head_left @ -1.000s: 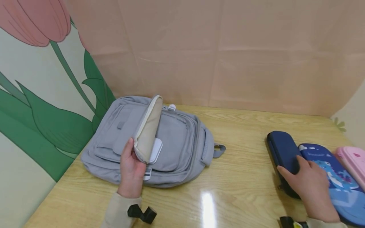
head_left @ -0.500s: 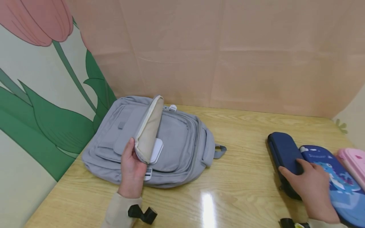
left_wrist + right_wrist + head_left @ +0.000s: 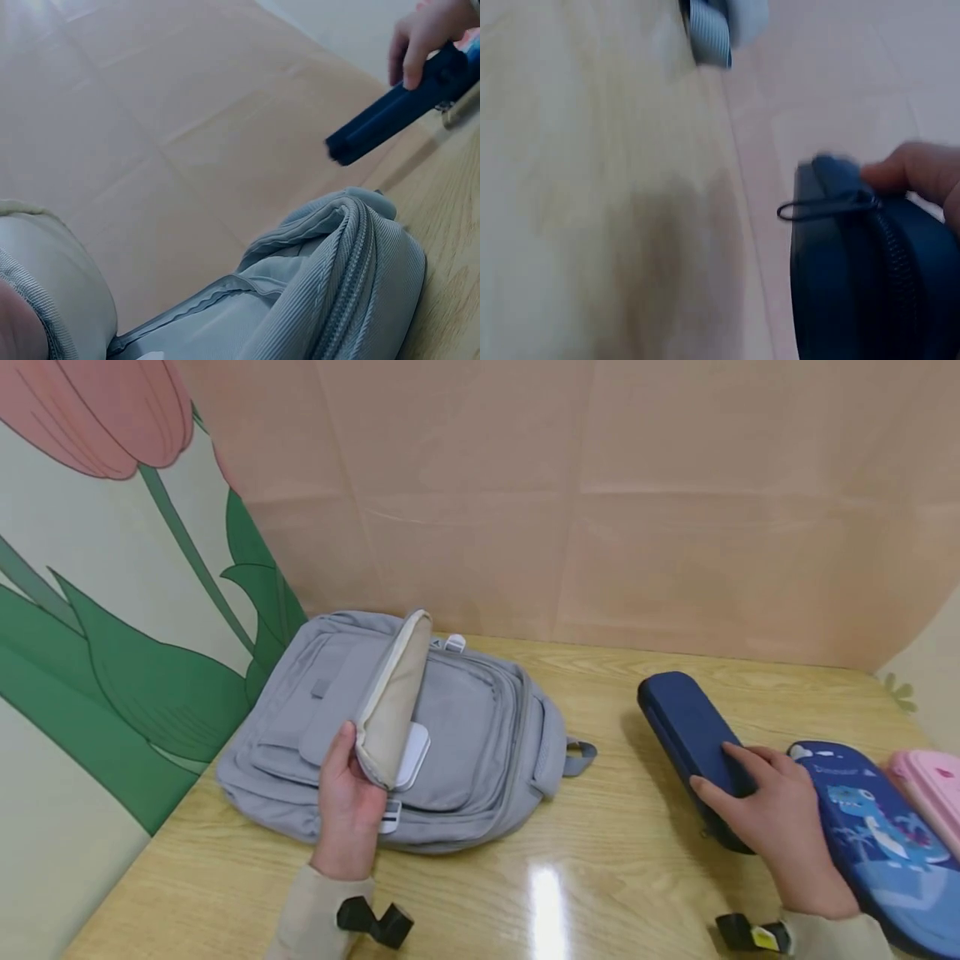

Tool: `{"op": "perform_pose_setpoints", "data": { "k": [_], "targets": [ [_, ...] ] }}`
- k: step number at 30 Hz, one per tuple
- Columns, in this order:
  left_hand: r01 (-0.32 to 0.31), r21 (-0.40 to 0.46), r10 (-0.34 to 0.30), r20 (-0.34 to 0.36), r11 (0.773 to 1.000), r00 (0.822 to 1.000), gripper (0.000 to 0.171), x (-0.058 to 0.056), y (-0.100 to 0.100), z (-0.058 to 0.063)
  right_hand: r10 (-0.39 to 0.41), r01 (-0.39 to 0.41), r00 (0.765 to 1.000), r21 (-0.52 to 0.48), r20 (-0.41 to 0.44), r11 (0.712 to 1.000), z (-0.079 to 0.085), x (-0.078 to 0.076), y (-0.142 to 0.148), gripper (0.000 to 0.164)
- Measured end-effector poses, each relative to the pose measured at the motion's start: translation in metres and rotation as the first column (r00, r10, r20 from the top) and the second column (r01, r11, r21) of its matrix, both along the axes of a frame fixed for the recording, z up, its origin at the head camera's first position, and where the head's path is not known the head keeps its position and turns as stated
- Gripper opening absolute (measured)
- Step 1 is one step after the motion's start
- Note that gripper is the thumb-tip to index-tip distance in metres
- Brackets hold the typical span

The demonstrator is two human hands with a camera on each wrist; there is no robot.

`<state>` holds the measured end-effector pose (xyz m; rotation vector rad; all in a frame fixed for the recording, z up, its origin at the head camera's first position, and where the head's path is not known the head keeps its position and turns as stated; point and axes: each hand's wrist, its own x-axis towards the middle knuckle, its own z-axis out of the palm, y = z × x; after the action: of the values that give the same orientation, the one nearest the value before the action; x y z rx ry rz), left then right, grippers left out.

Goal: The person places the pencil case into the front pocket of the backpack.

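A grey backpack (image 3: 465,727) lies on its back on the wooden table. My left hand (image 3: 348,810) holds up the loose edge of its front pocket flap (image 3: 393,710), showing a beige lining. A flat white item (image 3: 411,758) pokes out from under that flap. On the right, my right hand (image 3: 772,818) grips a dark blue zippered pencil case (image 3: 690,735) from above, raised off the table with its shadow below. The case's zipper and wire-like pull (image 3: 817,208) show in the right wrist view. In the left wrist view the backpack's zipped side (image 3: 345,277) fills the bottom.
Right of my right hand lie a blue dinosaur-print case (image 3: 877,827) and a pink case (image 3: 930,785) on the table. A hanging loop (image 3: 579,758) sticks out from the backpack toward the right. A pinkish-brown sheet (image 3: 570,510) covers the wall behind.
My right hand has lifted the dark blue pencil case off the table and moved it left, away from the dinosaur-print case. My left hand stays at the flap.
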<state>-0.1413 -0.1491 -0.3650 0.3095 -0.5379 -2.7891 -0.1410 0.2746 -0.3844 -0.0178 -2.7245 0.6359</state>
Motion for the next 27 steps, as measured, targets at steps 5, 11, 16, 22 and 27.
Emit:
{"op": "perform_pose_setpoints", "data": {
  "k": [5,11,16,22,27],
  "targets": [
    [0.005,-0.025,-0.005,0.011,1.0,1.0,0.026,-0.001,0.0,0.0,0.251,-0.252,0.951,0.02,-0.18,0.968,0.007,-0.015,-0.028,0.06],
    [0.005,-0.037,-0.005,0.012,0.999,1.0,0.025,-0.002,0.0,0.0,0.476,-0.473,0.861,0.063,-0.176,0.879,0.019,-0.032,-0.062,0.057],
    [0.008,-0.04,-0.008,0.018,0.999,1.0,0.027,-0.001,-0.002,0.0,0.598,-0.594,0.798,0.07,-0.074,0.802,0.031,-0.049,-0.091,0.057],
    [0.011,-0.05,-0.012,-0.014,0.999,1.0,0.02,0.001,-0.002,-0.003,0.677,-0.676,0.736,0.073,0.024,0.733,0.039,-0.07,-0.125,0.056],
    [0.025,-0.062,-0.027,-0.028,0.998,0.999,0.017,0.003,-0.001,-0.004,0.726,-0.725,0.687,0.09,0.032,0.683,0.038,-0.081,-0.15,0.055]
  ]
}}
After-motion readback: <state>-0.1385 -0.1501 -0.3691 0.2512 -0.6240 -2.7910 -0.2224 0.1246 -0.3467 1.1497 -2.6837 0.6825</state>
